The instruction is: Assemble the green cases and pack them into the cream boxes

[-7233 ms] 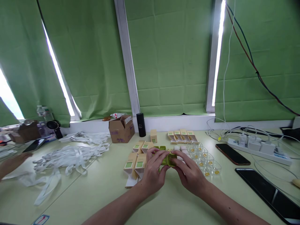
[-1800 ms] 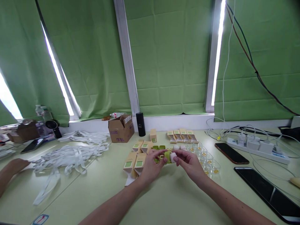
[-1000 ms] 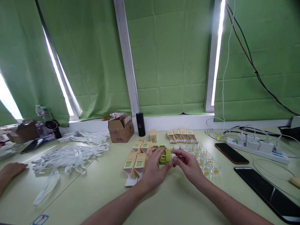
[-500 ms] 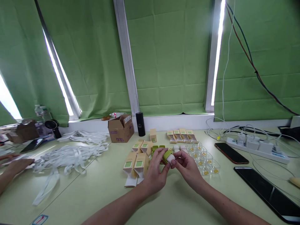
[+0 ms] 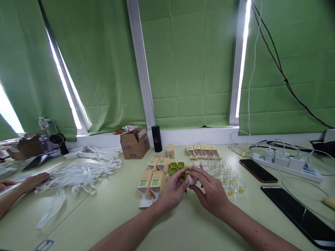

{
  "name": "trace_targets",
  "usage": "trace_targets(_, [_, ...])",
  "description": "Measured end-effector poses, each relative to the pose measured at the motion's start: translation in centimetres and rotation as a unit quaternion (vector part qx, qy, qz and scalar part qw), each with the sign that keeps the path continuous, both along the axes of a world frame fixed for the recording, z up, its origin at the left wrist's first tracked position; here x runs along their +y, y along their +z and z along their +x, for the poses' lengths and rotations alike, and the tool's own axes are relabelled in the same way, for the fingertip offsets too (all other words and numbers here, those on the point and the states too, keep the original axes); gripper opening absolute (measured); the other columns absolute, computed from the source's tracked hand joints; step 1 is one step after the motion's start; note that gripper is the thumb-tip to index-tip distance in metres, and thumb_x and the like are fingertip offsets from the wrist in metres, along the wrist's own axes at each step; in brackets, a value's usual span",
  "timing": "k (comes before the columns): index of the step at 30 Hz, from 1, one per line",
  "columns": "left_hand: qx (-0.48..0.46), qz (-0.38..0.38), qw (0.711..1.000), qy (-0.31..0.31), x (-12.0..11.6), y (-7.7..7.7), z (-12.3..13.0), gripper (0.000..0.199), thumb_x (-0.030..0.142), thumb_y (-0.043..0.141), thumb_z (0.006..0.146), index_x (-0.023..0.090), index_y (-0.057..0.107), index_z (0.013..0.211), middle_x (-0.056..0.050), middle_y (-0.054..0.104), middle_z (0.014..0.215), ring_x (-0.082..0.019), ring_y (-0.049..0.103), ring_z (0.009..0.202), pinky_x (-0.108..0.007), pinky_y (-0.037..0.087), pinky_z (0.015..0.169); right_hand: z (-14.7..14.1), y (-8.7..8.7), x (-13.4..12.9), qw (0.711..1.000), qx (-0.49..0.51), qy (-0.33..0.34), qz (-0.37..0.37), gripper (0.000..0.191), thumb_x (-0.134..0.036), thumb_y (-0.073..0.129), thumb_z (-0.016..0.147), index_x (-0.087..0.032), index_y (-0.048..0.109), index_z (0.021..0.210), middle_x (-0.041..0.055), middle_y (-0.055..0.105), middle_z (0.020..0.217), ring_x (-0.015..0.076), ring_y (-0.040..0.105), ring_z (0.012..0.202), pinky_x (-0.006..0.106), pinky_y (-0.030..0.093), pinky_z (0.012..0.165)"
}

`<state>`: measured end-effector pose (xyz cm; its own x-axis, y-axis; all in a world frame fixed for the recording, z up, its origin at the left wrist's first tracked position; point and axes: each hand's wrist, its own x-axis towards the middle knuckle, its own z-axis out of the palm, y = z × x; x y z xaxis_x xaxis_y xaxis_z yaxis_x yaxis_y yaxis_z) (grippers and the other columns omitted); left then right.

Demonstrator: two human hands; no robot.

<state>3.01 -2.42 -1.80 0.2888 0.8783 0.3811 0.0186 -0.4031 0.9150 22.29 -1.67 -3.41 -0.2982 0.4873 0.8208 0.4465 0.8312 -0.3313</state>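
Note:
In the head view, my left hand [image 5: 172, 190] grips a small olive-green piece [image 5: 186, 173], mostly covered by its fingers. A white rounded piece [image 5: 192, 180] sits against the green one, between both hands. My right hand [image 5: 213, 190] has its fingers curled over the top of these two pieces, its thumb close to the white one. Just behind my left hand stand several square green cups [image 5: 180, 165]. White pieces [image 5: 205, 166] lie behind my right hand, and clear plastic cups with yellow centres [image 5: 229, 177] stand to its right.
Open cream cartons with green labels [image 5: 155, 183] stand left of my hands, more cartons [image 5: 202, 152] at the back. White straps [image 5: 83, 174] are heaped on the left, near another person's hand [image 5: 35, 181]. Phones [image 5: 258, 170] and a power strip [image 5: 288, 165] occupy the right.
My right hand has shifted from pinching the white piece's end to reaching over the top. The green piece is now more covered. The other person's hand has moved right, onto the straps.

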Motion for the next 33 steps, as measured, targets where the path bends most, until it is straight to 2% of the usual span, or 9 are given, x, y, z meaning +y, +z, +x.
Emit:
trace_targets(4, [-0.003,-0.007,1.000,0.005,0.0,0.0,0.2,0.063,0.058,0.070,0.093,0.019,0.061,0.141,-0.013,0.070,0.116,-0.019,0.064,0.086,-0.027,0.053,0.065,-0.1,-0.1,0.0,1.000,-0.017,-0.013,0.000,0.039,-0.023,0.059,0.101,-0.030,0.064,0.140,0.0112,0.070,0.141,0.0330,0.071,0.124,0.049,0.064,0.093])
trace_targets(7, [-0.016,-0.016,1.000,-0.013,-0.1,0.0,0.2,0.062,0.057,0.069,0.093,0.021,0.059,0.142,-0.015,0.068,0.128,-0.022,0.068,0.094,-0.028,0.057,0.067,-0.1,-0.3,0.1,0.999,-0.027,-0.012,0.014,0.041,-0.020,0.056,0.102,-0.028,0.062,0.141,0.0125,0.070,0.140,0.0326,0.072,0.122,0.049,0.064,0.093])
trace_targets(12, [-0.046,-0.031,0.998,-0.044,-0.2,-0.1,0.3,0.067,0.057,0.070,0.093,0.023,0.056,0.148,-0.016,0.061,0.145,-0.030,0.068,0.118,-0.041,0.064,0.090,-0.2,-0.8,0.3,0.997,-0.042,-0.029,0.063,0.042,-0.017,0.053,0.102,-0.025,0.058,0.144,0.0143,0.071,0.138,0.0313,0.072,0.123,0.046,0.066,0.090])
trace_targets(15, [-0.045,-0.016,0.998,-0.033,-0.1,-0.2,0.2,0.067,0.057,0.070,0.093,0.021,0.058,0.148,-0.017,0.060,0.150,-0.035,0.059,0.136,-0.047,0.057,0.108,-0.3,-0.7,0.3,0.993,-0.047,-0.041,0.105,0.041,-0.017,0.053,0.103,-0.022,0.057,0.143,0.0157,0.072,0.136,0.0304,0.073,0.121,0.044,0.067,0.090])
trace_targets(18, [-0.040,0.001,0.999,-0.018,-0.1,-0.1,0.2,0.065,0.056,0.072,0.092,0.019,0.061,0.145,-0.016,0.059,0.153,-0.035,0.056,0.141,-0.051,0.047,0.120,-0.3,-0.4,0.2,0.988,-0.062,-0.058,0.127,0.038,-0.018,0.052,0.104,-0.019,0.057,0.142,0.0169,0.072,0.135,0.0299,0.075,0.117,0.042,0.067,0.088])
trace_targets(21, [-0.045,0.000,0.999,-0.010,0.0,0.1,0.3,0.064,0.053,0.076,0.090,0.018,0.064,0.143,-0.017,0.062,0.150,-0.036,0.058,0.140,-0.052,0.045,0.121,-0.3,-0.3,0.1,0.987,-0.073,-0.059,0.132,0.040,-0.020,0.054,0.104,-0.017,0.055,0.144,0.0179,0.072,0.137,0.0297,0.075,0.118,0.041,0.068,0.088])
trace_targets(27, [-0.077,-0.033,0.996,0.012,0.3,0.1,0.8,0.062,0.046,0.085,0.083,0.016,0.069,0.136,-0.018,0.067,0.143,-0.037,0.063,0.134,-0.053,0.050,0.117,-0.4,-0.2,0.2,0.988,-0.048,-0.045,0.139,0.044,-0.016,0.051,0.105,-0.018,0.051,0.149,0.0169,0.073,0.135,0.0283,0.076,0.116,0.037,0.069,0.081])
trace_targets(33, [-0.116,-0.026,0.991,0.053,0.0,0.2,1.4,0.056,0.039,0.088,0.078,0.015,0.073,0.127,-0.018,0.074,0.132,-0.035,0.069,0.126,-0.049,0.056,0.111,-0.8,0.2,0.1,0.984,-0.034,-0.034,0.169,0.044,-0.011,0.050,0.104,-0.014,0.051,0.148,0.0202,0.073,0.134,0.0299,0.075,0.118,0.038,0.069,0.081])
